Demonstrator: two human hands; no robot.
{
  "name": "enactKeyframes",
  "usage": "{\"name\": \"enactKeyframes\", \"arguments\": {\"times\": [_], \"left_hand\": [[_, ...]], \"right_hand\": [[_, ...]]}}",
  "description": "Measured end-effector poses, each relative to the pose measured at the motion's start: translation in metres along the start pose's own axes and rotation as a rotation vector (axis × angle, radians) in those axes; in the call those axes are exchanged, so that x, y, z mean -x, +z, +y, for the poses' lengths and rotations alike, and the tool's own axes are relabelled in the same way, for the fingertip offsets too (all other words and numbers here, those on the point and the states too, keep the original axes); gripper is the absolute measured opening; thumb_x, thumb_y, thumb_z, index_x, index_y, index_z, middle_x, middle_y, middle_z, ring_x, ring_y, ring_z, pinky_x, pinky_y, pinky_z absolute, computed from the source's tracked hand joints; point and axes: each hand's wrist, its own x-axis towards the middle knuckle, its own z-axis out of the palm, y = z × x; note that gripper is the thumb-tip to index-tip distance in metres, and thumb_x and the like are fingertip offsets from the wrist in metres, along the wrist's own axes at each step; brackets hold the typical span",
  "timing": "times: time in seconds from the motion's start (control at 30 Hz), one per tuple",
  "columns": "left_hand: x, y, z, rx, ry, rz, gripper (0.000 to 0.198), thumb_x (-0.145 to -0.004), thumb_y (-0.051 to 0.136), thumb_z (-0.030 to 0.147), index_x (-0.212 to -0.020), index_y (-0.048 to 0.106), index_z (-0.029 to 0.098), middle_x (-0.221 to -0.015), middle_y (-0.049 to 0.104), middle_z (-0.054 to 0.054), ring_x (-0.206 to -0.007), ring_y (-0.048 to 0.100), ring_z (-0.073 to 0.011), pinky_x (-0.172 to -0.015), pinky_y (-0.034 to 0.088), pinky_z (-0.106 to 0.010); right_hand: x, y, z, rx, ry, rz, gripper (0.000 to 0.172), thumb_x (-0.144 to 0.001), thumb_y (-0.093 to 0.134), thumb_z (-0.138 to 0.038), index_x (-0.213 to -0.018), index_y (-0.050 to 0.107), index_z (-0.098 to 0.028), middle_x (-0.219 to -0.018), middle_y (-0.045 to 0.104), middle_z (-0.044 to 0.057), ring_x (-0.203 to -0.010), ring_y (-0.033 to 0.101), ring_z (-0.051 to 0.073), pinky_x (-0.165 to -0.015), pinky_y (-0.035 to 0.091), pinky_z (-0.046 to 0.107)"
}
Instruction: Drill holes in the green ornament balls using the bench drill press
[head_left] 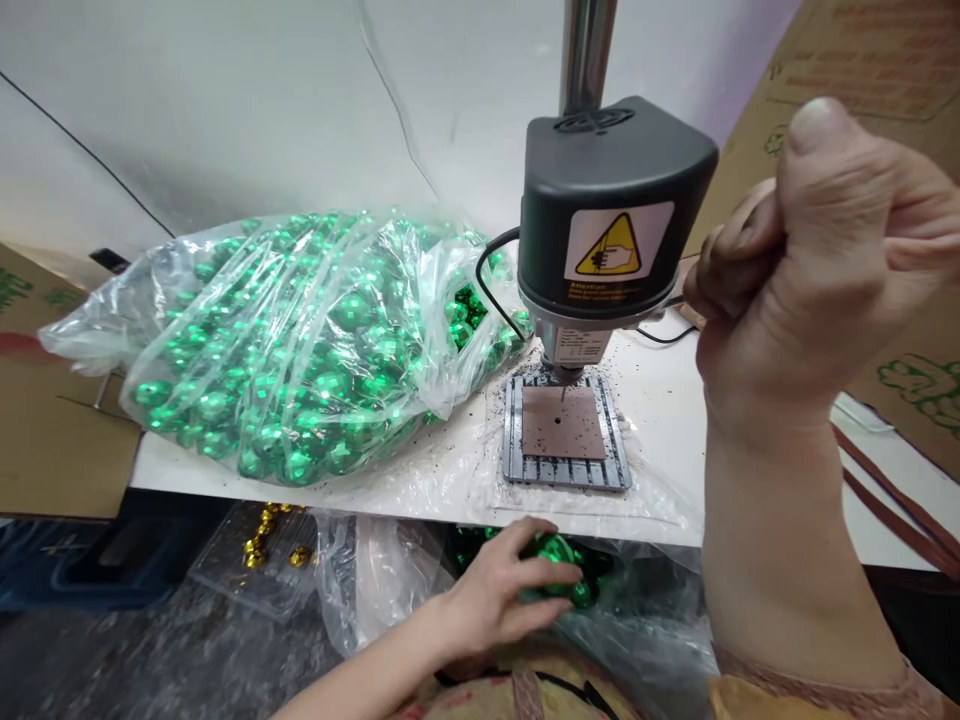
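Observation:
My left hand [510, 585] is low in front of the table edge, its fingers curled around a shiny green ball [556, 548]. More green balls lie beneath it in a clear plastic bag [637, 625]. On the right, my right hand [810, 240] is raised and closed in a fist beside the drill press [615, 210]. A short stub of its lever [675, 301] runs into my fingers; the rest is hidden. Under the drill bit [563, 393], a brown square plate [577, 440] with a small dark hole lies on the slotted metal base [514, 440].
A large clear bag full of green faceted balls [300, 360] covers the table's left side. Dark shavings lie around the base. Cardboard boxes [900, 330] stand at right and left. Below the edge, a clear tray [225, 570] holds several gold balls [259, 545]. A black cable [484, 265] loops beside the drill.

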Motion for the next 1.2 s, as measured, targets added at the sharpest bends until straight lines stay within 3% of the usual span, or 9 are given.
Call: {"name": "enactKeyframes", "arguments": {"times": [0.1,0.27,0.43,0.53,0.63,0.8,0.93,1.07,1.2], "left_hand": [[0.01,0.0,-0.006,-0.327,0.134,-0.176,0.042,-0.092,0.068,0.037,-0.132,0.062,0.026,-0.139,0.06,-0.016,-0.1,0.07,-0.0249,-0.084,0.057,-0.035],[-0.034,-0.037,-0.028,-0.372,0.215,0.265,0.036,-0.098,0.053,0.018,-0.133,0.058,0.022,-0.114,0.071,-0.012,-0.096,0.069,-0.0197,-0.08,0.057,-0.029],[-0.135,-0.101,-0.08,-0.62,-0.219,0.442,0.043,-0.093,0.044,0.003,-0.128,0.062,0.02,-0.126,0.061,-0.016,-0.117,0.061,-0.0292,-0.099,0.052,-0.044],[-0.183,-0.123,-0.107,-0.751,-0.644,0.392,0.043,-0.087,0.049,-0.002,-0.123,0.065,0.015,-0.13,0.056,-0.022,-0.12,0.058,-0.0382,-0.099,0.048,-0.051],[-0.204,-0.133,-0.121,-0.752,-0.809,0.321,0.034,-0.086,0.056,0.001,-0.115,0.068,0.012,-0.124,0.056,-0.024,-0.116,0.058,-0.0426,-0.097,0.047,-0.055],[-0.193,-0.132,-0.115,-0.502,-0.608,0.48,0.028,-0.088,0.064,0.013,-0.114,0.068,0.019,-0.117,0.051,-0.014,-0.108,0.06,-0.0323,-0.098,0.047,-0.047],[-0.169,-0.114,-0.091,0.171,-0.404,0.58,0.023,-0.094,0.061,0.035,-0.114,0.065,0.024,-0.111,0.053,-0.007,-0.1,0.059,-0.0211,-0.091,0.053,-0.038],[-0.145,-0.088,-0.065,0.947,-0.446,0.464,0.052,-0.078,0.08,0.045,-0.117,0.053,0.025,-0.106,0.06,-0.003,-0.092,0.063,-0.0183,-0.084,0.059,-0.039],[-0.126,-0.066,-0.059,0.934,-0.547,0.421,0.062,-0.064,0.092,0.039,-0.107,0.051,0.022,-0.093,0.064,0.001,-0.082,0.063,-0.014,-0.079,0.055,-0.03]], "right_hand": [[0.001,-0.002,-0.002,-0.007,0.055,-0.008,0.042,-0.091,0.056,-0.025,-0.051,0.044,-0.02,-0.045,0.036,-0.006,-0.039,0.034,0.004,-0.042,0.02,0.03],[0.002,-0.002,-0.002,-0.033,0.042,0.001,0.041,-0.09,0.059,-0.025,-0.051,0.046,-0.019,-0.045,0.037,-0.007,-0.038,0.034,0.003,-0.04,0.02,0.029],[0.003,-0.001,0.0,-0.054,0.033,0.022,0.039,-0.087,0.062,-0.026,-0.051,0.049,-0.019,-0.044,0.038,-0.007,-0.036,0.033,0.004,-0.037,0.019,0.03],[0.003,-0.001,-0.001,-0.064,0.031,0.008,0.04,-0.089,0.06,-0.024,-0.051,0.048,-0.019,-0.044,0.036,-0.007,-0.036,0.033,0.003,-0.036,0.019,0.028],[0.003,-0.002,-0.001,-0.067,0.026,-0.012,0.042,-0.091,0.06,-0.024,-0.051,0.047,-0.018,-0.045,0.036,-0.008,-0.036,0.034,0.002,-0.037,0.02,0.027],[0.004,-0.003,-0.002,-0.072,0.031,-0.017,0.042,-0.09,0.063,-0.027,-0.051,0.048,-0.019,-0.044,0.036,-0.008,-0.037,0.033,0.002,-0.037,0.02,0.027],[0.004,-0.002,-0.002,-0.068,0.036,-0.005,0.043,-0.09,0.062,-0.026,-0.051,0.046,-0.018,-0.044,0.035,-0.008,-0.037,0.032,0.002,-0.038,0.019,0.027],[0.005,-0.002,-0.002,-0.066,0.041,-0.009,0.044,-0.091,0.06,-0.026,-0.051,0.045,-0.017,-0.045,0.035,-0.008,-0.037,0.032,0.001,-0.039,0.02,0.026],[0.004,-0.002,-0.002,-0.07,0.034,-0.013,0.043,-0.092,0.059,-0.026,-0.052,0.045,-0.017,-0.045,0.035,-0.008,-0.037,0.031,0.0,-0.04,0.019,0.025]]}}
